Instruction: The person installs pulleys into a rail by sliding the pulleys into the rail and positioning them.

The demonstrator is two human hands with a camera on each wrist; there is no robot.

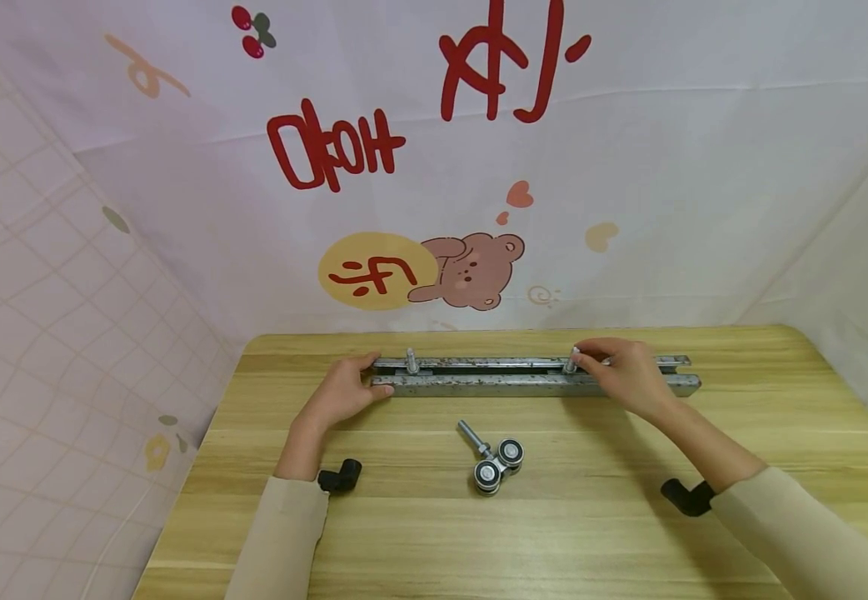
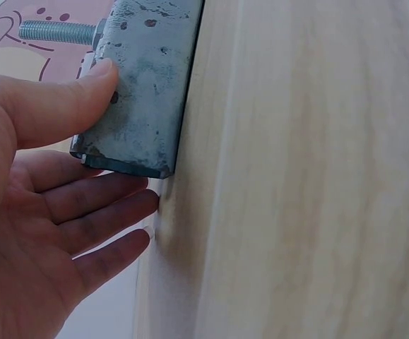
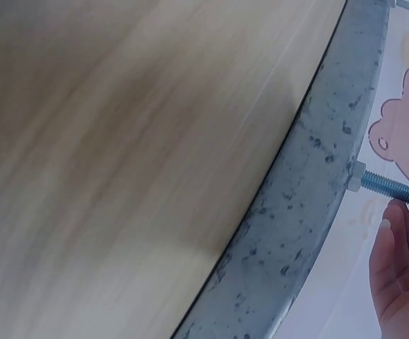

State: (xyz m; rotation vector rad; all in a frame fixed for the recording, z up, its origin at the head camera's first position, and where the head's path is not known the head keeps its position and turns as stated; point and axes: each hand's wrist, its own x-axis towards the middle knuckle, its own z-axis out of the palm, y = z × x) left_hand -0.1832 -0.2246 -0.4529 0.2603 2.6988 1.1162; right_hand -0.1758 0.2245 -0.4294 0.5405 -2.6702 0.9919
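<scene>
Two threaded silver bolts stand upright along the slot of a long, scuffed grey metal rail lying across a pale wood-grain table. A person's right hand pinches the right bolt; the left hand grips the rail's left end between thumb and fingers. A silver metal roller trolley with black-ringed wheels lies in front, apart.
</scene>
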